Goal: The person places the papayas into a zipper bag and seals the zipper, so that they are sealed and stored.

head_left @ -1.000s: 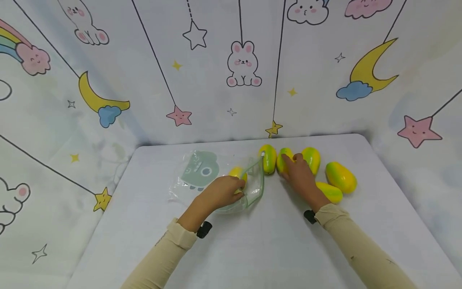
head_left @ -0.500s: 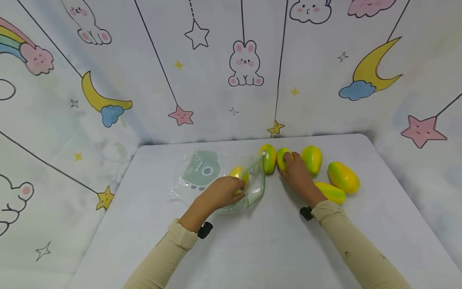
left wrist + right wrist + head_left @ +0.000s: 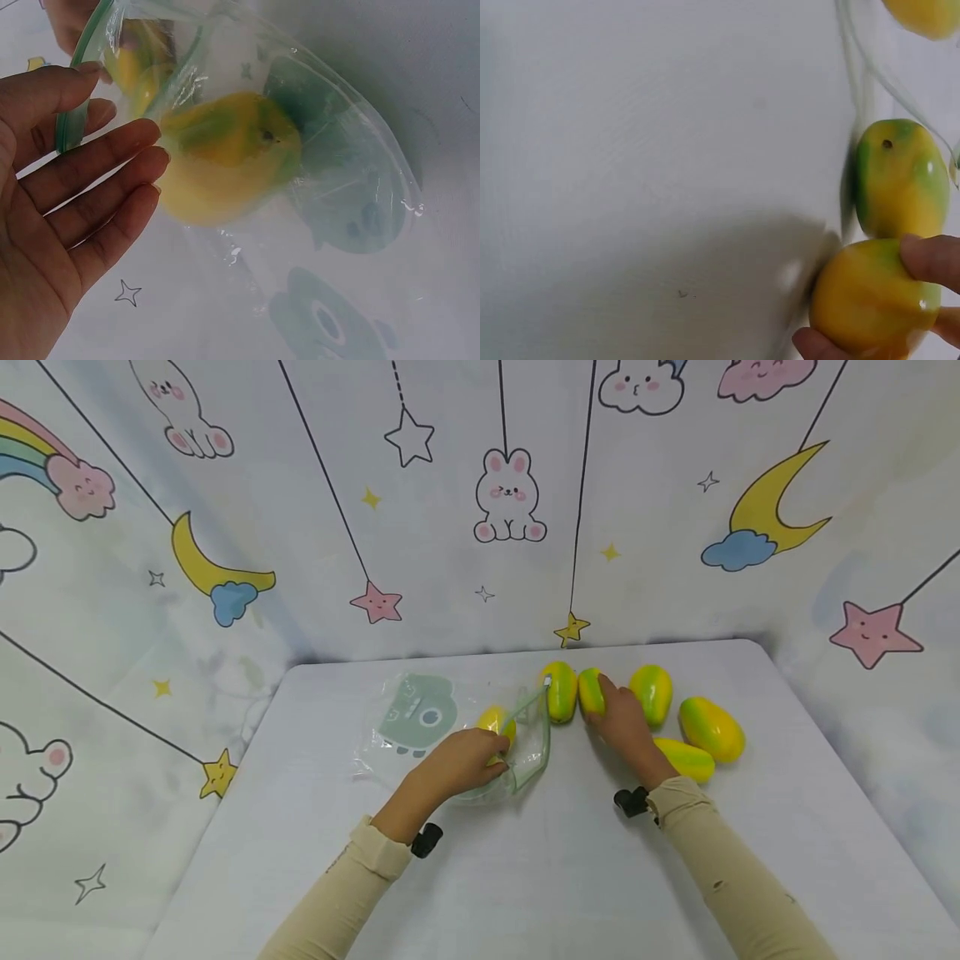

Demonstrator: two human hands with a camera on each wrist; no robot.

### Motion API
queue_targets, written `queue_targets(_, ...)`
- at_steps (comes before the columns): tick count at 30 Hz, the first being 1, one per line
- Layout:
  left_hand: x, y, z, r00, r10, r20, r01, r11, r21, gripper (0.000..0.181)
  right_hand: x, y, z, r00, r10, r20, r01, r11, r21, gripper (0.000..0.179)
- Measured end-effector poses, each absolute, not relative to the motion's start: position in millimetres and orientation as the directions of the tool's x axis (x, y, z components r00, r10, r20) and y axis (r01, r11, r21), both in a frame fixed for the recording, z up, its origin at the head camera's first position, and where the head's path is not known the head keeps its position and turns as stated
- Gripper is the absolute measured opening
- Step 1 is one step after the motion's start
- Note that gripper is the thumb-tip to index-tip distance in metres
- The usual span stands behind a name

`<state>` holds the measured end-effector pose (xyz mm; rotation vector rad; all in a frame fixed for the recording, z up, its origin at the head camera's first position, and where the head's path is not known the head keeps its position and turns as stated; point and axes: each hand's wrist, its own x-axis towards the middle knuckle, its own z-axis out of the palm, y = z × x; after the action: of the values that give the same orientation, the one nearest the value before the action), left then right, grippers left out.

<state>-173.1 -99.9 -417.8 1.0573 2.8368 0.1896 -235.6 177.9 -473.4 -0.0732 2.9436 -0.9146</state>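
My left hand [image 3: 468, 758] pinches the green rim of a clear zip bag [image 3: 367, 142] between thumb and forefinger, its other fingers extended. A green cartoon print [image 3: 420, 706] covers part of the bag, which lies on its side. Inside is a yellow-green mango [image 3: 229, 157], seen through the plastic. My right hand [image 3: 624, 722] grips another mango [image 3: 591, 692] on the table, fingers and thumb around it in the right wrist view. Just left of that one lies a further mango [image 3: 900, 180], beside the bag's mouth.
To the right of my right hand lie three more mangoes: one behind [image 3: 651, 695], one at far right [image 3: 711, 729] and one partly behind my wrist [image 3: 686, 760]. The white table [image 3: 517, 877] ends at a cartoon-printed backdrop [image 3: 442, 543].
My right wrist has shifted slightly left, and its fingers have moved toward the right side of the mango. The left hand and the bag have stayed put.
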Motion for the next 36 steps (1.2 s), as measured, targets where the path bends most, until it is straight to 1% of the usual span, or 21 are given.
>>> queue_targets(9,-174,-99,-421,-0.752,0.657,-0.062,0.642,0.75,0.162,0.014,-236,191,-475,-1.0,-0.013,-0.009,-0.004,0.747,-0.665,0.075)
queue_targets(13,-175,-98,-420,-0.751,0.658,-0.056,0.643,0.748,0.164,0.014,-234,194,-469,-0.999,0.039,0.014,0.018,0.716,-0.698,0.075)
queue_targets(16,-175,-97,-420,-0.749,0.66,-0.052,0.646,0.746,0.165,0.014,-229,194,-462,-0.996,0.088,0.001,0.059,0.68,-0.731,0.075)
queue_targets(19,-176,-96,-420,-0.752,0.658,-0.045,0.644,0.747,0.164,0.014,-222,194,-455,-0.992,0.123,-0.033,0.103,0.622,-0.776,0.075)
queue_targets(22,-176,-96,-420,-0.757,0.652,-0.036,0.639,0.751,0.167,0.014,-216,192,-452,-0.988,0.128,-0.083,0.141,0.556,-0.819,0.075)
queue_targets(27,-177,-95,-421,-0.77,0.637,-0.023,0.623,0.76,0.185,0.013,-207,184,-453,-0.98,0.106,-0.171,0.201,0.47,-0.859,0.074)
queue_targets(31,-177,-95,-422,-0.776,0.63,-0.008,0.616,0.762,0.2,0.013,-200,175,-457,-0.975,0.074,-0.207,0.22,0.404,-0.888,0.076)
queue_targets(36,-177,-93,-422,-0.779,0.627,0.017,0.619,0.763,0.187,0.011,-189,161,-460,-0.968,0.049,-0.245,0.249,0.276,-0.928,0.077)
